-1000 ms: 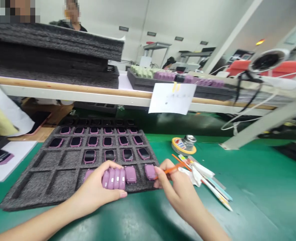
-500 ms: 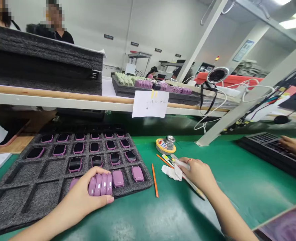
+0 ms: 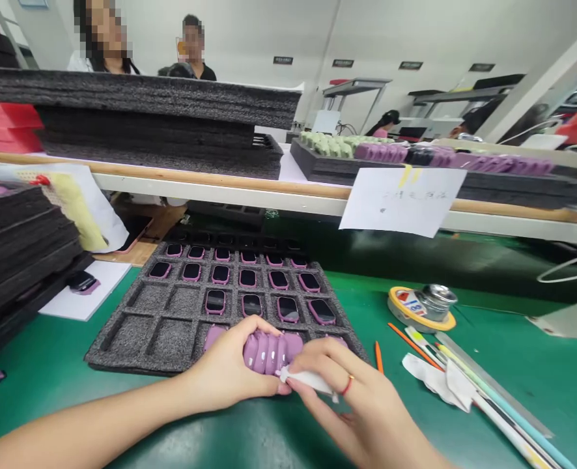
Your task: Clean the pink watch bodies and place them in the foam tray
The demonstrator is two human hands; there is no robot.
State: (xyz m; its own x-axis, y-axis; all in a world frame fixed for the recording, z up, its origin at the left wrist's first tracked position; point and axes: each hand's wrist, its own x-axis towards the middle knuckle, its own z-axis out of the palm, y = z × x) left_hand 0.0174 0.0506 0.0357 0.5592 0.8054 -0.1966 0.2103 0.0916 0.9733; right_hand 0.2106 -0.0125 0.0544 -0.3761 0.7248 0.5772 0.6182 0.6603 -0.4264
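My left hand (image 3: 227, 365) is closed around a row of several purple watch cases (image 3: 265, 353), pressed side by side with their edges facing me. My right hand (image 3: 354, 394) pinches a folded white wipe (image 3: 312, 380), whose tip touches or nearly touches the lower edge of the cases, close to my left thumb. Both hands are at the front edge of a black foam tray (image 3: 122, 361). Black-screened purple watches (image 3: 248, 278) sit in many of its pockets; several pockets at the left hold nothing. My hands partly hide the front row of purple pieces.
Right of the tray lie a yellow tape roll (image 3: 398, 306) with a metal container (image 3: 437, 299), orange sticks (image 3: 379, 357), white scraps (image 3: 435, 381) and long thin tools (image 3: 503, 404). Foam trays (image 3: 19, 241) are stacked left. A shelf (image 3: 210, 185) crosses ahead; people are behind it.
My right hand has come from the tools on the bench to the watch cases, now with a white wipe. My left hand keeps its hold. The view has swung left.
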